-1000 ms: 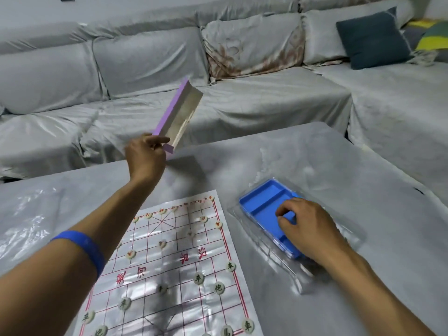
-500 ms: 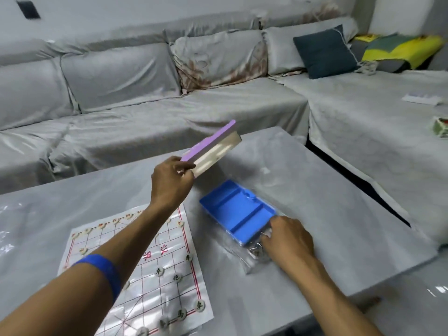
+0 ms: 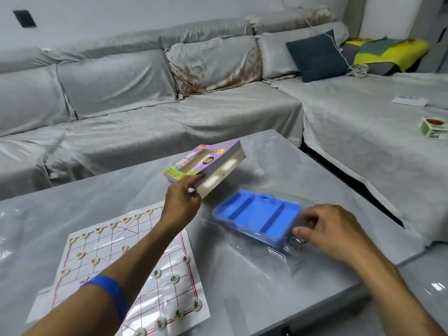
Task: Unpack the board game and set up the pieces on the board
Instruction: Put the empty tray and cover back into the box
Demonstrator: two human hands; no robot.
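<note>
Head view: left hand (image 3: pixel 182 204) holds the purple game box (image 3: pixel 206 163) in a pinching grip above the counter (image 3: pixel 327 180); right hand (image 3: pixel 332 231) pinches the blue tray's (image 3: pixel 257 217) clear wrap beside the piece-covered board (image 3: pixel 167 282).

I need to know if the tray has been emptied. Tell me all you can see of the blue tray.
The blue tray is a shallow rectangular insert, plastic by its look, split by two raised ribs into long compartments, all showing empty. It lies flat on the table, inside a clear plastic shell. The right hand holds its near right end, fingers curled at the rim. The purple box, held by the left hand, hangs behind it, apart.
</note>
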